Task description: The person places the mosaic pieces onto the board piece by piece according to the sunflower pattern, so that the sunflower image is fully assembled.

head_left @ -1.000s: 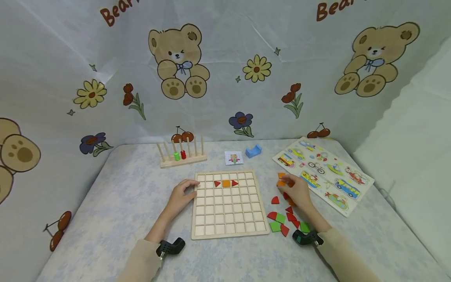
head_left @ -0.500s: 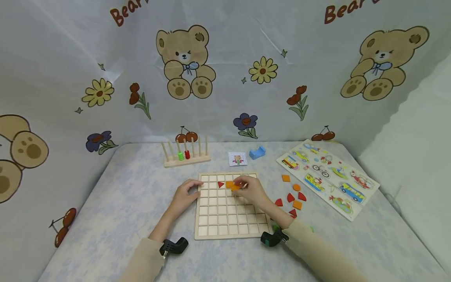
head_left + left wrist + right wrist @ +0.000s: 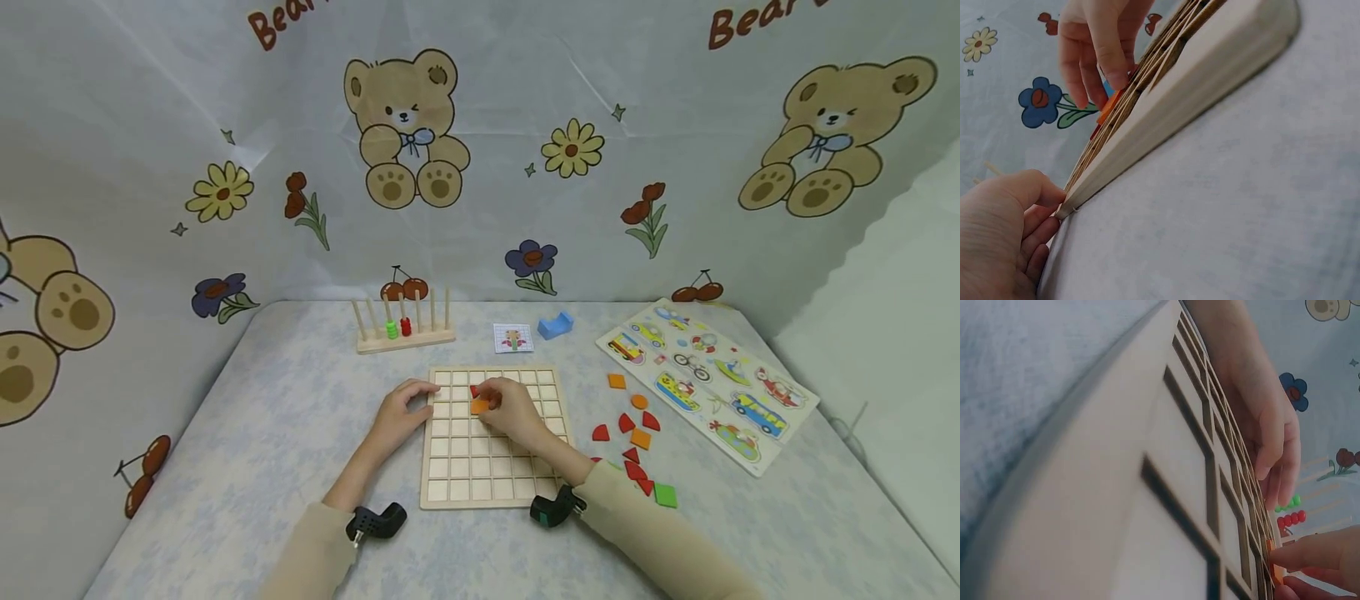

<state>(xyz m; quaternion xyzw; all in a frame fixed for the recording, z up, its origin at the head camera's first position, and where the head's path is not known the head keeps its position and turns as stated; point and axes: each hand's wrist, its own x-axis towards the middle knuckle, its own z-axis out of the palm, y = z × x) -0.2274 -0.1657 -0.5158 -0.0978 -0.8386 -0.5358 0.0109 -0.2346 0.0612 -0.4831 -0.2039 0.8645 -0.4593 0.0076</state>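
Note:
A wooden grid board (image 3: 448, 468) lies flat on the table. My left hand (image 3: 398, 418) holds its left edge near the upper corner; in the left wrist view, fingers of that hand (image 3: 1007, 219) touch the board's edge from above and the side. My right hand (image 3: 513, 412) is over the upper middle cells, pinching an orange square tile (image 3: 479, 407) between thumb and fingers. This tile (image 3: 1275, 565) is low against the board in the right wrist view. Just behind it shows part of a red triangle tile (image 3: 474, 390); the right hand hides the cells to its right.
Right of the board lie loose red tiles (image 3: 626, 423), orange tiles (image 3: 617, 381) and a green tile (image 3: 665, 495). Farther back are a pegged counting rack (image 3: 407, 338), a small pattern card (image 3: 513, 338), a blue holder (image 3: 556, 325) and a picture puzzle board (image 3: 705, 383).
The right hand has moved left from the loose tiles onto the board, bringing an orange square tile, then shifted slightly left and lower there. The left hand stays on the board's edge.

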